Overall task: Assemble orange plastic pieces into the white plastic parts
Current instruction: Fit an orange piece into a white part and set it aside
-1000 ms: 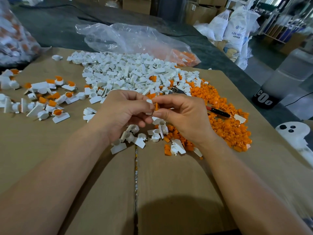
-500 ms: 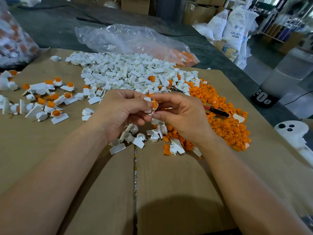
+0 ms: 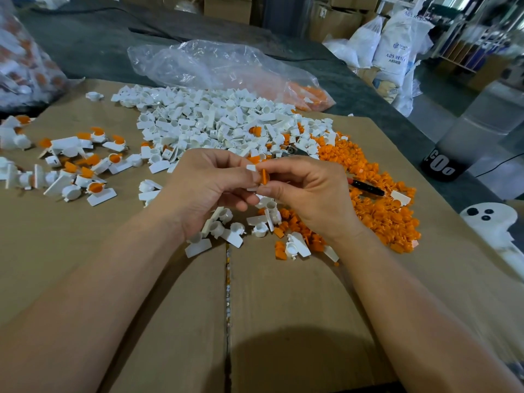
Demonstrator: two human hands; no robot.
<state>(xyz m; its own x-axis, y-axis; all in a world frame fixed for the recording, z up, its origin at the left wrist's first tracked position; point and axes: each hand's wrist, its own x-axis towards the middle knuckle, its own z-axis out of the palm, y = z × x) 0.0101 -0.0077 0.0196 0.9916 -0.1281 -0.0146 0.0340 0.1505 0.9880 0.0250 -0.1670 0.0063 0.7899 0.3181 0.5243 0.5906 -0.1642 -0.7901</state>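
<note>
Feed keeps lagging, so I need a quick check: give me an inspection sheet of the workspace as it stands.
Surface: cardboard, seam down the middle.
Job's things: white pile at the back; orange pile at right; finished pieces at left; loose parts below the hands.
Clutter: pen on the orange pile; clear bag behind the piles.
Hands: left hand holds a white part; right hand pinches an orange piece against it.
Cables: one thin cable on the floor, far right.
Surroundings: sacks and boxes behind; white device at the right edge.
</note>
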